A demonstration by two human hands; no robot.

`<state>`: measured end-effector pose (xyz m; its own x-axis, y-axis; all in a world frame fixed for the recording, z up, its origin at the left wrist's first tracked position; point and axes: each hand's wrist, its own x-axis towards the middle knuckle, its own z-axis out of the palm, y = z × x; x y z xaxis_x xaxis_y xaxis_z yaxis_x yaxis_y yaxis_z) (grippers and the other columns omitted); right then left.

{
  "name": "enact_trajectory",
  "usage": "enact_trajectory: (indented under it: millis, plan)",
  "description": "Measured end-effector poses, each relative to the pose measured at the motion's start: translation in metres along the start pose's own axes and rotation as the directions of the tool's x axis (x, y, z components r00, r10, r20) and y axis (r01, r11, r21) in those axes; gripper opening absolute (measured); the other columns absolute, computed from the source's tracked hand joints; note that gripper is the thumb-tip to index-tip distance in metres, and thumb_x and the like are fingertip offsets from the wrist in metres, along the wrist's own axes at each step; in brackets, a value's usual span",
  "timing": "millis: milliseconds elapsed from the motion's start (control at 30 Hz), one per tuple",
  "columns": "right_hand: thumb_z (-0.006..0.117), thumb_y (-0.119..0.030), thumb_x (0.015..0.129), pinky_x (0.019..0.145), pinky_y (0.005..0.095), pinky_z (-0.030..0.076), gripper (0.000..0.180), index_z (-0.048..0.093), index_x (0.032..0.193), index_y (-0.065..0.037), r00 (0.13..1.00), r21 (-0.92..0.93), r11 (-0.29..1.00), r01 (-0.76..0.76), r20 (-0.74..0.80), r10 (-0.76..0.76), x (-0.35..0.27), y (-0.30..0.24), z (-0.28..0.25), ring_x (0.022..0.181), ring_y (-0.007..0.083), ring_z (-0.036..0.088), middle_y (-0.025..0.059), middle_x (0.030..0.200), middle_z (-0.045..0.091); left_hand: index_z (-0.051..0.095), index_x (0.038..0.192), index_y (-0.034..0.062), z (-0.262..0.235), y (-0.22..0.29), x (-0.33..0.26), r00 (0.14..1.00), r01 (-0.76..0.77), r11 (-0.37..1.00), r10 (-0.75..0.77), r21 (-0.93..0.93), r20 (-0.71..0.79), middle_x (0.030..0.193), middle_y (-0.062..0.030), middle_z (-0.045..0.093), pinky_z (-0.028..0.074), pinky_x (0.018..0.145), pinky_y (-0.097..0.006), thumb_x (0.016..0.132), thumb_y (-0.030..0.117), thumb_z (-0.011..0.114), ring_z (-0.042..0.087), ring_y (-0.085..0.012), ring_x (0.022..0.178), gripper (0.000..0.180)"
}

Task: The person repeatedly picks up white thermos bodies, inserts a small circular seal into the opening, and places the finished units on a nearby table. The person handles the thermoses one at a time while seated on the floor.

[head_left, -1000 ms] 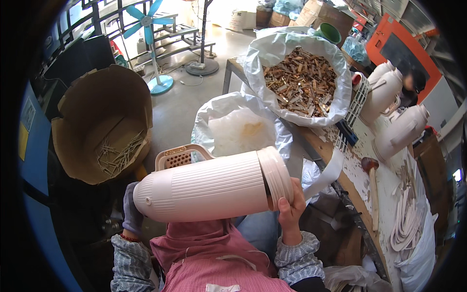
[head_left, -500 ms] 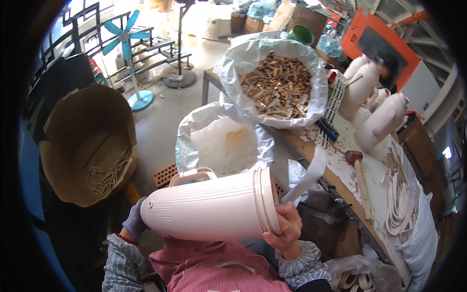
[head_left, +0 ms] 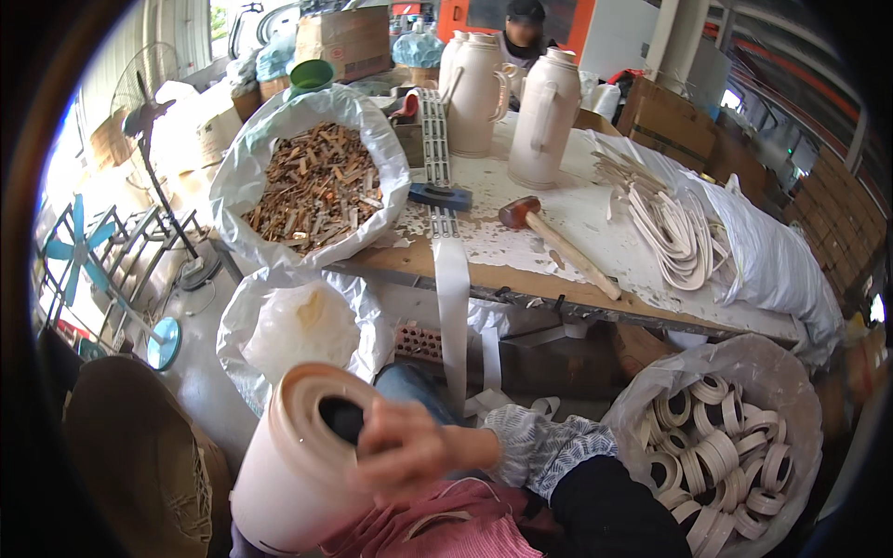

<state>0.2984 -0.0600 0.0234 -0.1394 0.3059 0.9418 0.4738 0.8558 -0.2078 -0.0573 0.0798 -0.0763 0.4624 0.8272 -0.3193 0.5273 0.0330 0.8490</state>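
The right hand is blurred beside the open end of a pale pink vacuum-flask shell. Its fingers are curled; whether they touch the rim or pinch anything I cannot tell. The left hand is all but hidden behind the shell, so its grip cannot be judged.

The shell has swung from lying across the lap to a steep tilt at the person's left, its ringed opening now facing up. That seems to bring the mouth and its dark hollow within the right hand's reach. The view has turned too, bringing in a clear plastic bag of off-white rings at the right.

Ahead, a white bag holds translucent film, and a larger one holds brown strips. On the worn worktable lie a wooden-handled mallet and looped pale strips. More flasks stand behind them, with a co-worker beyond.
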Motion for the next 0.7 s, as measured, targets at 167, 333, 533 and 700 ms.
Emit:
enact_trajectory:
  millis: [167, 333, 533, 700]
  plan:
    - [0.069, -0.016, 0.080, 0.065, 0.0329, 0.046, 0.031, 0.064, 0.108, -0.002, 0.790, 0.092, 0.851, -0.517, -0.333, 0.515, -0.047, 0.047, 0.031, 0.072, 0.0227, 0.053, 0.0100, 0.080, 0.053, 0.052, 0.124, -0.0001, -0.028, 0.005, -0.027, 0.981, -0.037, 0.971, -0.010, -0.236, -0.196, 0.119, -0.0113, 0.058, 0.039, 0.100, -0.038, 0.095, 0.030, 0.050, 0.052, -0.0220, 0.115, 0.042]
    - [0.059, -0.021, 0.094, 0.078, 0.0273, 0.048, 0.027, 0.064, 0.112, -0.002, 0.502, 0.303, 0.558, -0.772, -0.246, 0.829, -0.058, 0.074, -0.001, 0.089, 0.0091, 0.058, 0.0029, 0.099, 0.066, 0.047, 0.133, -0.0006, -0.011, 0.081, -0.052, 0.749, -0.418, 0.908, 0.319, -0.040, -0.581, 0.134, -0.0134, 0.047, 0.031, 0.108, -0.036, 0.099, 0.035, 0.045, 0.044, -0.0221, 0.125, 0.049]
    - [0.055, -0.024, 0.097, 0.082, 0.0228, 0.045, 0.032, 0.062, 0.117, 0.000, 0.249, 0.632, 0.253, -0.732, -0.098, 0.964, -0.052, 0.087, -0.019, 0.093, 0.0084, 0.058, 0.0033, 0.104, 0.065, 0.049, 0.125, -0.0030, 0.018, 0.096, -0.069, 0.326, -0.686, 0.586, 0.778, 0.432, -0.537, 0.134, -0.0212, 0.046, 0.034, 0.105, -0.044, 0.103, 0.040, 0.034, 0.044, -0.0328, 0.124, 0.051]
    - [0.053, -0.026, 0.098, 0.075, 0.0238, 0.046, 0.033, 0.062, 0.115, 0.000, 0.428, 0.330, 0.497, -0.802, -0.262, 0.865, -0.034, 0.056, -0.009, 0.084, 0.0082, 0.057, 0.0020, 0.095, 0.064, 0.053, 0.107, -0.0049, 0.022, 0.065, -0.025, 0.246, -0.657, 0.700, 0.550, 0.280, -0.798, 0.118, -0.0209, 0.057, 0.043, 0.095, -0.044, 0.097, 0.029, 0.041, 0.056, -0.0309, 0.107, 0.038]
